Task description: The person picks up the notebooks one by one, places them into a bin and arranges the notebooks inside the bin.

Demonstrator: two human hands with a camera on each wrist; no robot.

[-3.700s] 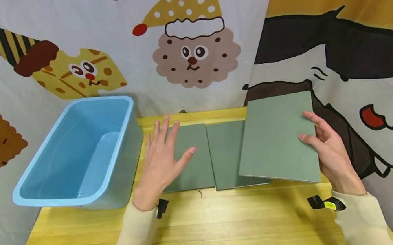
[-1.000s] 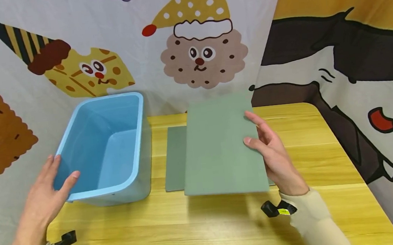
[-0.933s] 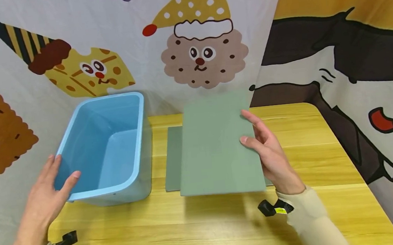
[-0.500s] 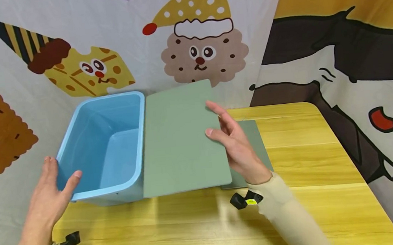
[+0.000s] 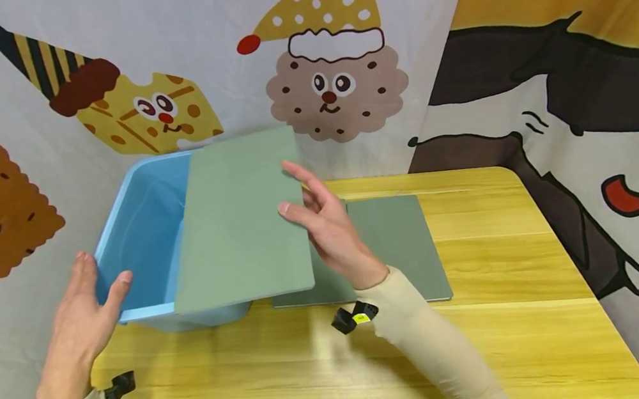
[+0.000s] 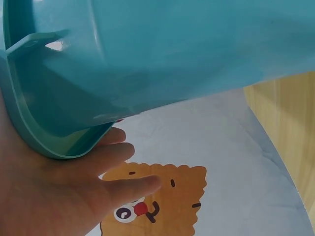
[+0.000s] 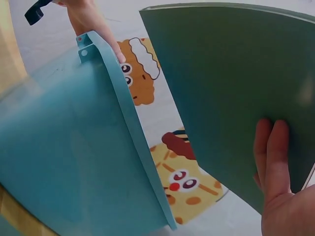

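My right hand [image 5: 331, 230] grips a thin green notebook [image 5: 241, 226] by its right edge, thumb on the upper face. The right wrist view shows fingers [image 7: 278, 157] spread on the underside. Tilted, the notebook overlaps the right part of the blue plastic bin [image 5: 144, 242] in the head view. From the right wrist, a gap shows between it and the bin's rim [image 7: 125, 118]. My left hand [image 5: 79, 319] holds the bin's near left corner, thumb over the rim and fingers outside, under the lip [image 6: 64, 152]. Other green notebooks [image 5: 394, 250] lie flat on the table, partly behind my right hand.
The yellow wooden table [image 5: 501, 227] carries the bin at its left side. Close behind rises a cloth backdrop [image 5: 330, 6] printed with cartoon figures. Both wrists wear black straps [image 5: 120, 387] over cream sleeves [image 5: 433, 336].
My right hand picks the notebook up from the right and carries it left, over the bin. My left hand has shifted from above the flat notebooks to the bin's corner.
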